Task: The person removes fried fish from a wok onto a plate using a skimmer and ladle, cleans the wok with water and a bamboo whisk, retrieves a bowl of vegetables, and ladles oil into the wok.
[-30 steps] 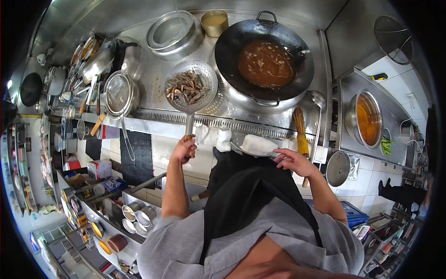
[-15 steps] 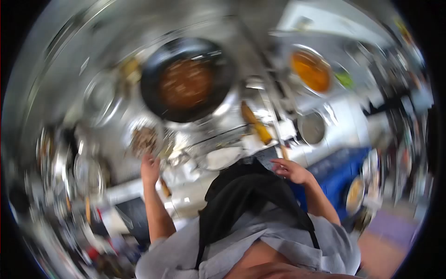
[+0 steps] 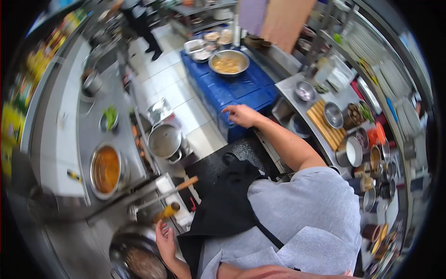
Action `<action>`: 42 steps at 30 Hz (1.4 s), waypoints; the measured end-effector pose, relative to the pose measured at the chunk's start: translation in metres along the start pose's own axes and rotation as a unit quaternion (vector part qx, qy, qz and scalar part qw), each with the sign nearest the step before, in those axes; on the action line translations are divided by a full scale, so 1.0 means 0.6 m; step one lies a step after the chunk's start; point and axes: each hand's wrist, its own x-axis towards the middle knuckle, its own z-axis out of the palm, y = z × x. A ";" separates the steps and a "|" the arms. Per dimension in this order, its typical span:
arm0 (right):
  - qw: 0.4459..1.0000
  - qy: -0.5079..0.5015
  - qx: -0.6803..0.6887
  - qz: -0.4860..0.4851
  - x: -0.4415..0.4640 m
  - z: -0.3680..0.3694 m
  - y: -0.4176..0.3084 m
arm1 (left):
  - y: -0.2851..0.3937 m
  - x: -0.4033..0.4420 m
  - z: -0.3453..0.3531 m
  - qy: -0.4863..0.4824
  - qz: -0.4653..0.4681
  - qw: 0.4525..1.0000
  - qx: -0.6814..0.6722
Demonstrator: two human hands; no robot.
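Left grip (image 3: 166, 238) parted, skimmer released, near wok (image 3: 121, 247); right grip (image 3: 240, 115) parted, now by blue chest (image 3: 251, 90).

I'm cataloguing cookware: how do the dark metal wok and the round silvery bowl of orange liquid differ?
The wok is dark, the bowl silvery. The wok holds brown contents, the bowl orange liquid. The picture's edge cuts the wok; the bowl shows whole. Both are open-topped.
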 end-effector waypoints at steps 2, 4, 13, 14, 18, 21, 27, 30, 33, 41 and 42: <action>0.990 0.136 0.003 0.026 -0.037 -0.103 0.084 | 0.019 0.069 0.035 -0.054 0.072 0.996 0.018; 0.938 0.342 -0.038 0.030 -0.103 -0.238 0.129 | 0.087 0.125 0.068 -0.092 0.048 0.992 0.074; 0.479 0.709 -0.487 0.174 -0.512 -0.826 0.284 | 0.410 0.330 0.357 -0.269 0.207 0.917 0.208; 0.425 0.685 -0.548 0.224 -0.568 -0.872 0.307 | 0.446 0.349 0.385 -0.279 0.225 0.907 0.218; 0.434 0.427 -0.609 0.509 -0.764 -1.013 0.413 | 0.563 0.433 0.467 -0.322 0.202 0.891 0.247; 0.545 0.344 -0.632 0.430 -0.900 -1.103 0.509 | 0.565 0.510 0.509 -0.283 0.296 0.871 0.273; 0.400 0.020 -0.714 0.574 -0.706 -1.007 0.308 | 0.638 0.548 0.574 -0.327 0.232 0.857 0.323; 0.424 0.391 -0.727 0.373 -0.696 -0.968 0.253 | 0.646 0.581 0.578 -0.313 0.236 0.858 0.332; 0.453 0.386 -0.678 0.431 -0.642 -0.874 0.144 | 0.647 0.593 0.567 -0.294 0.237 0.872 0.312; 0.836 0.427 -0.286 0.191 -0.564 -0.635 0.041 | 0.584 0.606 0.496 -0.316 0.239 0.869 0.296; 0.869 0.380 -0.253 0.189 -0.496 -0.611 0.073 | 0.569 0.605 0.494 -0.325 0.240 0.865 0.298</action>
